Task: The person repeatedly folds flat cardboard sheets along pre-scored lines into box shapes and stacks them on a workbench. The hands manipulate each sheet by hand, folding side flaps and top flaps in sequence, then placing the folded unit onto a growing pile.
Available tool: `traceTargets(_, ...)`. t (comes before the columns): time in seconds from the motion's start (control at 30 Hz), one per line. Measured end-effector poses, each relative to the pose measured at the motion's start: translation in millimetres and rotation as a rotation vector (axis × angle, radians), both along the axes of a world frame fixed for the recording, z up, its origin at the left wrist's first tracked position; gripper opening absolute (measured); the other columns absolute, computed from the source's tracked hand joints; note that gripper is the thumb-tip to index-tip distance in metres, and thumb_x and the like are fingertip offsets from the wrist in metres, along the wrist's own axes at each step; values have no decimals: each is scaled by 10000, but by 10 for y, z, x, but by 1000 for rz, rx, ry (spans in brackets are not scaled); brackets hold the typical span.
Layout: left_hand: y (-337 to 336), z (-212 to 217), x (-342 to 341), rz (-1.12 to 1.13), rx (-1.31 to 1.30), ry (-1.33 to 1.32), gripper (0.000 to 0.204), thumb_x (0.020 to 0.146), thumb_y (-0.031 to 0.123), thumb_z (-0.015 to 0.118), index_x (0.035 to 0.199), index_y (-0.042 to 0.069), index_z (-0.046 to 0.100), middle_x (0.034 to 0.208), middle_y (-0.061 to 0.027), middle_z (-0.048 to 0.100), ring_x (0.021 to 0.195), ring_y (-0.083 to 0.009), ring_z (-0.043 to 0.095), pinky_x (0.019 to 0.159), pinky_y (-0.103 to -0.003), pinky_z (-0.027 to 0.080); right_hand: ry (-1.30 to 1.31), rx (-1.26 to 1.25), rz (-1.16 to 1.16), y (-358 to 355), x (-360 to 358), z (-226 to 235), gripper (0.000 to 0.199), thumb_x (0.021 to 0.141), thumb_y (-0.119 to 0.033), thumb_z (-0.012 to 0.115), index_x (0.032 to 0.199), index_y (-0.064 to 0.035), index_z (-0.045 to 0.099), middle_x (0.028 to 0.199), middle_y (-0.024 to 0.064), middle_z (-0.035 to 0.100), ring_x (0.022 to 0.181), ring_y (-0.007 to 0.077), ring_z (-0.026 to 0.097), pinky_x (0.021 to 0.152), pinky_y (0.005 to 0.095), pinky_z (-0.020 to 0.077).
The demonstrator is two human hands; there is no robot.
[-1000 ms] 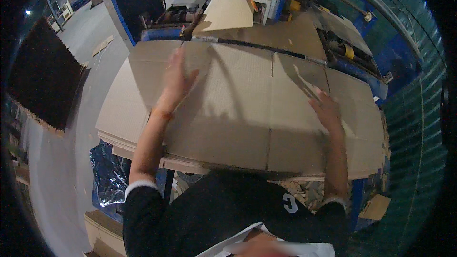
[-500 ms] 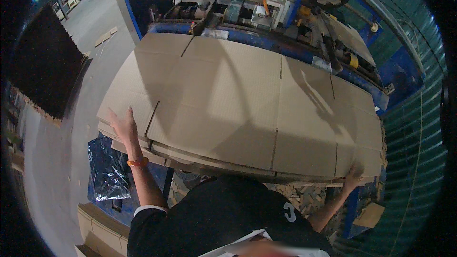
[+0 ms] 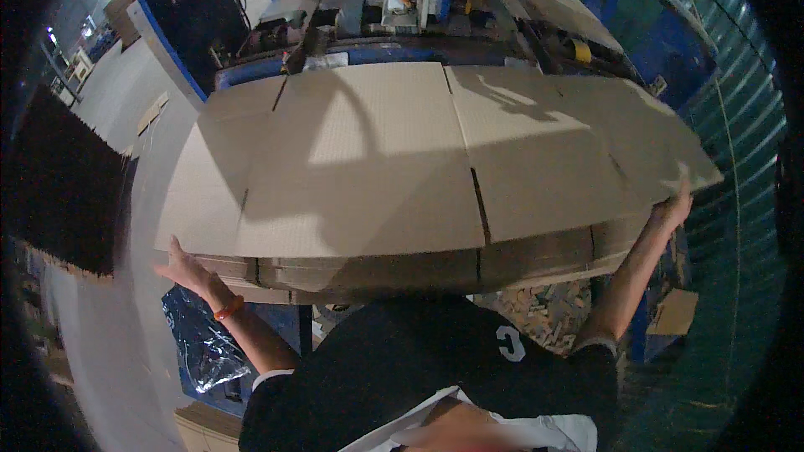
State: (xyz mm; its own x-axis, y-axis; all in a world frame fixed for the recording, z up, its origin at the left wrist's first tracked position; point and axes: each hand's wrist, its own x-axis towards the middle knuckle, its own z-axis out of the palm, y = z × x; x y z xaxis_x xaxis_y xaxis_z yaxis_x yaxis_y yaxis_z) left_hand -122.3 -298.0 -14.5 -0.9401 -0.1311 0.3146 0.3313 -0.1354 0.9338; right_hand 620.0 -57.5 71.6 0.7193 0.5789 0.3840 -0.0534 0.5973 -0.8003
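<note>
A wide, slotted and creased cardboard sheet (image 3: 368, 176) spans between my two hands, its near edge raised above the stack. My left hand (image 3: 188, 272) grips its near left corner, thumb up at the edge and the other fingers partly hidden beneath. At the near right corner my right hand (image 3: 672, 208) is closed on the sheet, thumb on top. Under it lies a stack of similar cardboard sheets (image 3: 377, 278), whose layered near edges show just in front of my body. The far edge of the held sheet reaches the blue machine (image 3: 410, 56).
A black plastic bag (image 3: 205, 343) lies on a blue surface at lower left. Cardboard scraps (image 3: 544, 310) litter the floor below the stack. A dark upright stack (image 3: 63, 180) stands at far left. Green corrugated wall (image 3: 745, 226) runs along the right.
The top sheet's near edge has risen off the stack, its right corner most. My right hand has moved up and outward with it; my left hand has shifted left and nearer.
</note>
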Motion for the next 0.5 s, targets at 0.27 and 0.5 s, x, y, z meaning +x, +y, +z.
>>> traceTargets(0.27, 23, 6, -314, -628, 403, -418, 201, 829, 206, 556, 916, 26, 567, 890, -65, 564, 808, -186, 558, 769, -339, 457, -460, -208, -48, -909, -413, 260, 486, 764, -101, 632, 1204, 8, 456, 1117, 129, 544, 970, 240, 535, 832, 341, 427)
traceTargets(0.5, -180, 208, 932, -885, -289, 142, 358, 798, -26, 508, 1151, 10, 551, 1210, -140, 519, 1121, -240, 495, 910, -350, 415, -1685, -93, 367, -1701, -1494, -698, 285, 786, -176, 593, 1064, -122, 621, 1196, 60, 566, 1144, 284, 498, 987, 454, 363)
